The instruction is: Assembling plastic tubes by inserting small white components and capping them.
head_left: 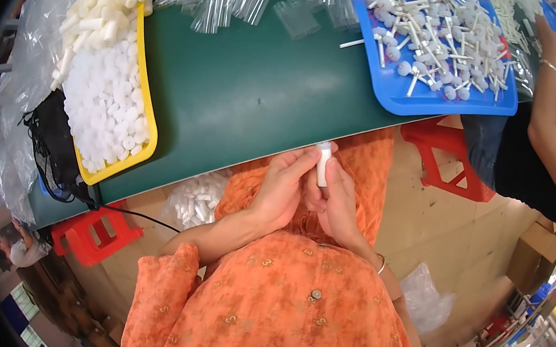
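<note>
A small white tube (323,169) with a greyish top end stands nearly upright between my hands, just off the table's near edge and above my lap. My right hand (339,204) is closed round its body, thumb along the side. At the upper end, the thumb and fingertips of my left hand (279,187) pinch the greyish piece. Fingers hide part of the tube's lower end.
The green table (246,94) bears a yellow tray (143,93) of white plastic pieces, a blue tray (429,108) of white sticks with round heads, and clear tubes (235,4). Red stools (98,235) stand below. Another person's arm (548,101) reaches in at right.
</note>
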{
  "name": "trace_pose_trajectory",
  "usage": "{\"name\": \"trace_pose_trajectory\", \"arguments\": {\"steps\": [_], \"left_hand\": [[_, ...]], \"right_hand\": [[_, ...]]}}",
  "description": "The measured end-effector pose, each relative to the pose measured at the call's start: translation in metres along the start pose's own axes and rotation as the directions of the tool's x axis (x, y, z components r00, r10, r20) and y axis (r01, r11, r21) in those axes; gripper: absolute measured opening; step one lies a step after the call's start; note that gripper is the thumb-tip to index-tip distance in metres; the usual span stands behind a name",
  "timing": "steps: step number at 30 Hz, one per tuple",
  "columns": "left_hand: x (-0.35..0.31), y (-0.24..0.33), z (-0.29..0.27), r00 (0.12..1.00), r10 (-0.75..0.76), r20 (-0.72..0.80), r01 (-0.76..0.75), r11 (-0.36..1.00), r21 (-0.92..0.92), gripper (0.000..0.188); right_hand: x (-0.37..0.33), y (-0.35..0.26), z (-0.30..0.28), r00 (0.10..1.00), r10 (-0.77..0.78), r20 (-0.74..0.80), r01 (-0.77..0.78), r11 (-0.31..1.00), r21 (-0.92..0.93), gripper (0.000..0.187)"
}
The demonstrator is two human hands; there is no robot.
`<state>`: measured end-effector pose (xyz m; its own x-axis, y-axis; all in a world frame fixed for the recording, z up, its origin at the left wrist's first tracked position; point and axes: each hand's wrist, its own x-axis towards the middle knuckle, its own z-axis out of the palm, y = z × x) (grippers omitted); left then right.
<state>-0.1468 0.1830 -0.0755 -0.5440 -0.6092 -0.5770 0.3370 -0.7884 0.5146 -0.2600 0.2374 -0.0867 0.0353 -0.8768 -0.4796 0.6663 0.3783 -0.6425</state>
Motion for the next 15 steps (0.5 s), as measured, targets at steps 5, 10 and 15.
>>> {"name": "trace_pose_trajectory", "arguments": {"steps": [5, 10, 15], "left_hand": [[0.000, 0.000, 0.004, 0.992, 0.074, -0.105, -0.068, 0.996, 0.060, 0.030], [-0.005, 0.006, 0.003, 0.999, 0.013, -0.039, -0.011, 0.999, 0.037, 0.031], [-0.028, 0.018, 0.007, 0.995, 0.094, -0.032, -0.093, 0.995, 0.030, 0.028]], "right_hand": [[-0.001, -0.017, -0.002, 0.971, 0.193, 0.145, -0.228, 0.930, 0.287, 0.037], [0.000, -0.012, -0.013, 0.973, 0.142, 0.183, -0.199, 0.915, 0.351, 0.038], [-0.012, -0.057, -0.021, 0.793, -0.402, 0.458, 0.577, 0.252, -0.777, 0.042]]}}
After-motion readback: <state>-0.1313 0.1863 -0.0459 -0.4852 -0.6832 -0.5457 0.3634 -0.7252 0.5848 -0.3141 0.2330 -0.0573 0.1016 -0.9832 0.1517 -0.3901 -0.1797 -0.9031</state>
